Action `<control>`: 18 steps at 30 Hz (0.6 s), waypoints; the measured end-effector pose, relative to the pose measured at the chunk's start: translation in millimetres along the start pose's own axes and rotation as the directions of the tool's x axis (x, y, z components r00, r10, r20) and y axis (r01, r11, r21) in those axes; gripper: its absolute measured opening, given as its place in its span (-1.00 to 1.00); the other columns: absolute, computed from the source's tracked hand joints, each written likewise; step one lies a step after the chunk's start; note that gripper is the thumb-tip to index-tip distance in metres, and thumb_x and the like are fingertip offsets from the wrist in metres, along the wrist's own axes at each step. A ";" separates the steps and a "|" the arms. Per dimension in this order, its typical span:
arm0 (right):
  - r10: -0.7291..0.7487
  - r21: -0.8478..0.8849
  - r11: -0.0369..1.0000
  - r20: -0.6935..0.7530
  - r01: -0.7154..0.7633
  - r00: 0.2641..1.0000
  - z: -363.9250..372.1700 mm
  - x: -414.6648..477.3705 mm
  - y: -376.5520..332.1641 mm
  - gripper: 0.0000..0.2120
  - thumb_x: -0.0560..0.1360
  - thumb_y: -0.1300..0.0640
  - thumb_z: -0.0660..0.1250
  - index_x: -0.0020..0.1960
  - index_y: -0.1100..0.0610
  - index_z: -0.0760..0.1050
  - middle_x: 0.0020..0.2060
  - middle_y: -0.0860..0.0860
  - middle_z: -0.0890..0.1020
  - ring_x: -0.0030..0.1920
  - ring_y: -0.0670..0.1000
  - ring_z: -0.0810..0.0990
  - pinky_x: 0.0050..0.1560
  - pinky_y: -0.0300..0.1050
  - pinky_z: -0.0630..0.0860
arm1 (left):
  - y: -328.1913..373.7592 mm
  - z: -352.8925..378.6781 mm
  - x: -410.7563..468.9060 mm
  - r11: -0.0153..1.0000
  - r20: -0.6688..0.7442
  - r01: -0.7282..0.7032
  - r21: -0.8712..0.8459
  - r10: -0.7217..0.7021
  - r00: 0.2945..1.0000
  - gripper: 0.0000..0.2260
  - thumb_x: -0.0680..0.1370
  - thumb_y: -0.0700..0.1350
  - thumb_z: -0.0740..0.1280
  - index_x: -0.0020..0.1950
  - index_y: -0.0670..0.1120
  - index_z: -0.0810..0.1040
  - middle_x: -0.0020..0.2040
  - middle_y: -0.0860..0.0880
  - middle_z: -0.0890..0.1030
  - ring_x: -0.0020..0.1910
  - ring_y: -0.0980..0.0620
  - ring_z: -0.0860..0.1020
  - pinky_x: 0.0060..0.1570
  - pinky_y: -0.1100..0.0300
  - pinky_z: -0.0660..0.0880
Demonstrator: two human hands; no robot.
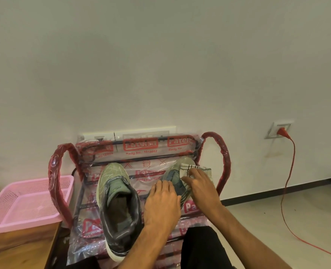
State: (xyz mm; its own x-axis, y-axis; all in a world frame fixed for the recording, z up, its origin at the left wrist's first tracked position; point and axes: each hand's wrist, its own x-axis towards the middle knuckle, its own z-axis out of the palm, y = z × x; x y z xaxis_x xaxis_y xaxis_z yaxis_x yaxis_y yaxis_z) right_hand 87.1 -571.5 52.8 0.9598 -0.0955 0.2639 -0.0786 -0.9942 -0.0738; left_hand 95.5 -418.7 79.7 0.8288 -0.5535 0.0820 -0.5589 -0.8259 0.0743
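Two green-grey sneakers lie on top of a metal rack (141, 147) wrapped in clear plastic with red print. The left sneaker (118, 200) lies free, toe toward the wall, its opening facing up. My left hand (161, 203) grips the right sneaker (175, 177) from above, fingers curled over it. Just right of it, my right hand (201, 186) holds a white cloth with black stitching (188, 168) against the front of that sneaker. Both hands hide most of this shoe.
A pink plastic basket (24, 206) sits on a wooden surface (15, 249) to the left of the rack. A red cable (289, 171) runs from a wall socket (277, 130) down across the tiled floor on the right. My knee in black trousers (201, 247) is against the rack's front.
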 end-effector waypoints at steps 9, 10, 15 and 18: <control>0.092 0.057 0.994 -0.021 -0.090 0.996 -3.4 -4.0 -9.0 -0.56 0.49 0.14 0.41 0.35 0.02 0.48 0.33 0.06 0.44 0.36 0.05 0.35 0.39 -0.06 0.30 | 1.7 0.1 -2.1 0.999 -0.034 0.012 -0.042 -0.014 0.999 -0.52 0.65 0.08 0.09 0.49 -0.16 0.23 0.43 -0.11 0.36 0.43 -0.06 0.28 0.45 0.06 0.20; 0.078 0.099 0.992 -0.031 -0.075 0.996 -1.1 -7.4 -14.2 -0.58 0.49 0.16 0.41 0.34 0.00 0.50 0.28 0.03 0.46 0.31 0.01 0.38 0.34 -0.11 0.35 | 1.2 0.1 -2.4 0.999 -0.034 0.014 -0.045 -0.015 0.999 -0.52 0.65 0.08 0.09 0.49 -0.16 0.24 0.43 -0.11 0.36 0.43 -0.05 0.28 0.46 0.07 0.20; 0.084 0.127 0.989 -0.032 -0.080 0.996 4.6 -15.1 -6.8 -0.53 0.45 0.12 0.45 0.35 -0.02 0.49 0.26 0.00 0.48 0.29 -0.01 0.40 0.33 -0.11 0.39 | 1.1 -0.5 -2.1 0.999 -0.041 0.002 -0.050 -0.004 0.999 -0.51 0.65 0.09 0.09 0.50 -0.15 0.22 0.44 -0.10 0.35 0.44 -0.04 0.27 0.46 0.07 0.19; 0.186 0.072 0.980 -0.012 -0.185 0.982 -2.1 -3.1 9.8 -0.53 0.45 0.08 0.45 0.34 0.00 0.49 0.32 0.08 0.45 0.37 0.08 0.37 0.39 0.04 0.35 | 1.1 -1.0 -3.8 0.997 -0.042 0.007 -0.075 -0.011 0.999 -0.49 0.65 0.11 0.06 0.51 -0.14 0.18 0.46 -0.10 0.32 0.46 -0.04 0.24 0.46 0.08 0.19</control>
State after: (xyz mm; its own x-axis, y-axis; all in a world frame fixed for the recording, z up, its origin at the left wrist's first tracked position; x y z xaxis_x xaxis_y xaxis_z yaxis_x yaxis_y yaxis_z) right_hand 82.7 -581.0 53.3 0.9252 -0.2793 0.2567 -0.2350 -0.9532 -0.1903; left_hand 91.7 -417.3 80.5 0.8328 -0.5396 0.1231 -0.5531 -0.8196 0.1491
